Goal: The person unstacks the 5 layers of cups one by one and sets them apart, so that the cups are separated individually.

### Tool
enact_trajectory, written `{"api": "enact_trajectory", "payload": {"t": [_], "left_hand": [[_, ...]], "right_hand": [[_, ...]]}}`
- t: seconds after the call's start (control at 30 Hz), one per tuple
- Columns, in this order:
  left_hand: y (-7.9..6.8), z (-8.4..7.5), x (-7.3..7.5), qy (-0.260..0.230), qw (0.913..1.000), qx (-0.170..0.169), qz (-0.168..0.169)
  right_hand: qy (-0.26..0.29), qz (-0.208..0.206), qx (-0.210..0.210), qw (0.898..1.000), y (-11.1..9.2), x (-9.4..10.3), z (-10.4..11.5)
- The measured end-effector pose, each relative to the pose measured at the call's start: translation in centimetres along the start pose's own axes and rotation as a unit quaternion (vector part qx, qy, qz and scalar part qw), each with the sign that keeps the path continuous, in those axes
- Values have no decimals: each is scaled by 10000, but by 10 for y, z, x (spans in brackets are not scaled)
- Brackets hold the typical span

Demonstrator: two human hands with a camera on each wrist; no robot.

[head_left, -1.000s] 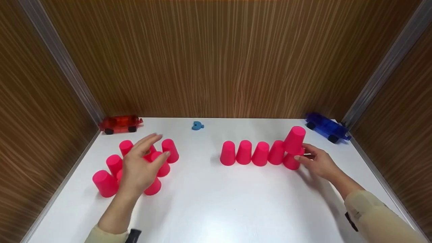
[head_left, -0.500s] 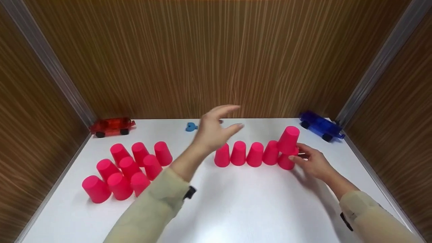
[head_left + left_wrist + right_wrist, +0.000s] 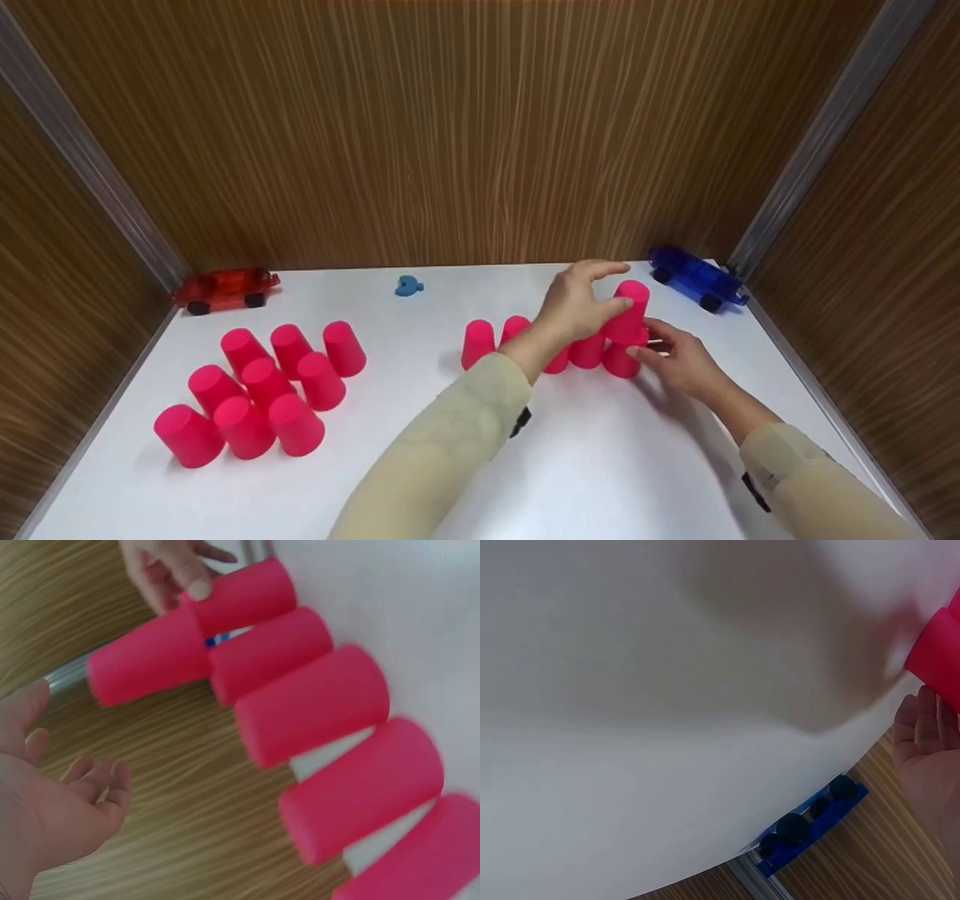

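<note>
Upside-down pink cups stand in a row on the right side of the white table. At the row's right end, a lower cup (image 3: 621, 363) bears an upper cup (image 3: 634, 316), also upside down. My right hand (image 3: 681, 361) holds the lower cup, thumb on its near side and fingers partly hidden behind. Around the upper cup's left side, my left hand (image 3: 574, 306) hovers with thumb and fingers spread. In the left wrist view a gap shows between the left hand (image 3: 67, 802) and the upper cup (image 3: 150, 658). My left arm hides part of the row.
A block of several upside-down pink cups (image 3: 262, 381) stands at the left. Along the back are a red toy car (image 3: 227, 289), a small blue piece (image 3: 408, 286) and a blue toy car (image 3: 697, 277). Wood-grain walls (image 3: 450, 135) enclose the table.
My left hand has swept right from over the left block of cups to beside the upper cup. The right hand keeps its hold on the lower cup. The head view has shifted slightly.
</note>
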State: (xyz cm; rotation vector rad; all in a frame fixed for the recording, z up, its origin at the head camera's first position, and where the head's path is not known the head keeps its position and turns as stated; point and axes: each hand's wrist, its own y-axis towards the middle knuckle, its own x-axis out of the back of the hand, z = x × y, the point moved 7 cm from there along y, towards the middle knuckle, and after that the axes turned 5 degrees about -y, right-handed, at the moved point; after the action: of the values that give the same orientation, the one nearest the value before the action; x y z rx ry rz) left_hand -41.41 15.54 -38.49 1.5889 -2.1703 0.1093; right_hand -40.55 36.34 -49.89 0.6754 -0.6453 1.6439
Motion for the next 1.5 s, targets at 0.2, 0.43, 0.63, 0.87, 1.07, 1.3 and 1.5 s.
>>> {"api": "enact_trajectory", "payload": {"t": [0.2,0.43,0.63,0.87,1.07,1.3,1.5], "left_hand": [[4,21,-15,-178,9996,131,-199],[2,32,-20,-442,9984,142,-322],[-6,31,-15,-624,9974,82,-357],[-26,29,29,-820,9943,-56,-682],[-40,32,89,-791,9885,-268,-1261],[-59,46,146,-678,9818,-129,-1769],[-73,60,176,-550,9763,-125,-2090]], "right_hand": [[57,-35,200,9998,2,-6,9],[121,-113,400,9991,5,-9,16],[141,-157,531,9984,5,-11,20],[174,28,125,9998,2,-16,13],[111,41,-62,9999,1,-8,5],[7,76,-136,9999,-1,2,-3],[1,69,-295,9995,-3,10,-12]]}}
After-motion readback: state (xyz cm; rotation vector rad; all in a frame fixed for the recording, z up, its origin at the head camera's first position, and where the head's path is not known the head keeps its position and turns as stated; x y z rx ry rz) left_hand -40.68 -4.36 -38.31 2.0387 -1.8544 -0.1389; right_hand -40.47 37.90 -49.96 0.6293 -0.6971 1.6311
